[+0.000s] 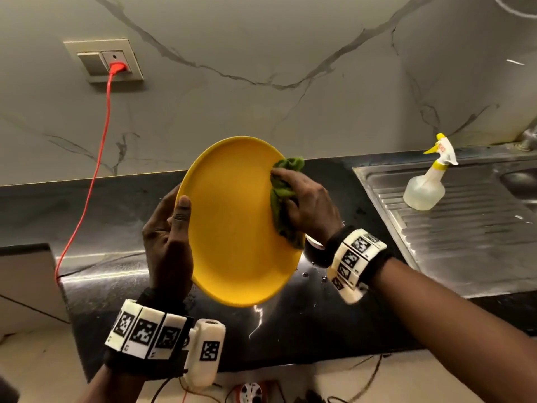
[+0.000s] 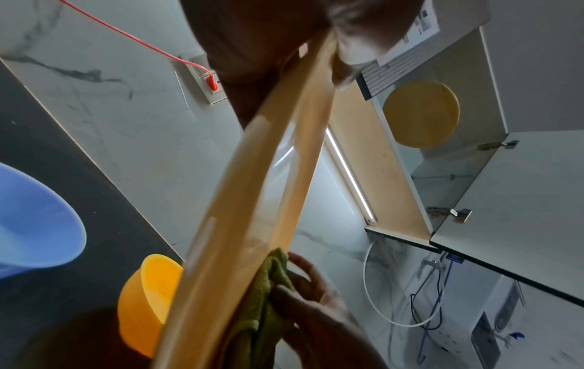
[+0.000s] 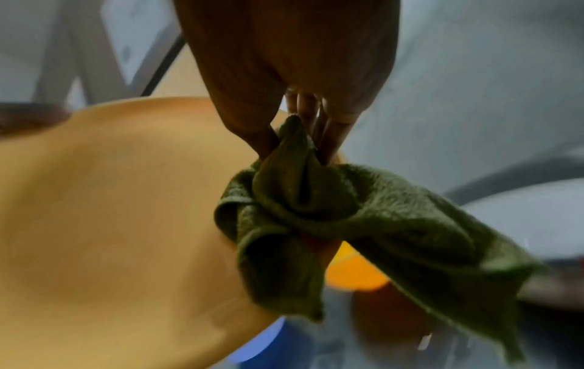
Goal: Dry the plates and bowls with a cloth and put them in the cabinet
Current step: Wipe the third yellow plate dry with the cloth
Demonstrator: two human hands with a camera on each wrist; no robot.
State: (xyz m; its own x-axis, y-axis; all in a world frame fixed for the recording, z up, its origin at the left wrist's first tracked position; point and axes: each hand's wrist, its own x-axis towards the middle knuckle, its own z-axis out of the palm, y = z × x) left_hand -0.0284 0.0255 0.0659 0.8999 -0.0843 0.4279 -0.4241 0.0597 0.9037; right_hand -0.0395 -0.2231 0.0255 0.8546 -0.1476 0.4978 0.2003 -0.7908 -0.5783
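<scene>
I hold a yellow plate [image 1: 232,228] tilted upright above the black counter. My left hand [image 1: 171,228] grips its left rim, thumb on the front face. My right hand [image 1: 305,205] holds a bunched green cloth [image 1: 283,196] against the plate's right rim. The left wrist view shows the plate [image 2: 252,199] edge-on, with the cloth [image 2: 265,299] and my right hand's fingers [image 2: 303,282] at its far rim. In the right wrist view my fingers pinch the cloth [image 3: 316,212] beside the plate [image 3: 110,212]. An orange bowl [image 2: 148,299] and a blue bowl [image 2: 34,224] stand on the counter.
A steel sink drainboard [image 1: 465,228] with a spray bottle [image 1: 427,184] lies to the right. A red cable [image 1: 96,175] runs from the wall socket [image 1: 116,64] down over the counter [image 1: 87,216]. Overhead, an open cabinet [image 2: 395,174] holds another yellow plate [image 2: 420,114].
</scene>
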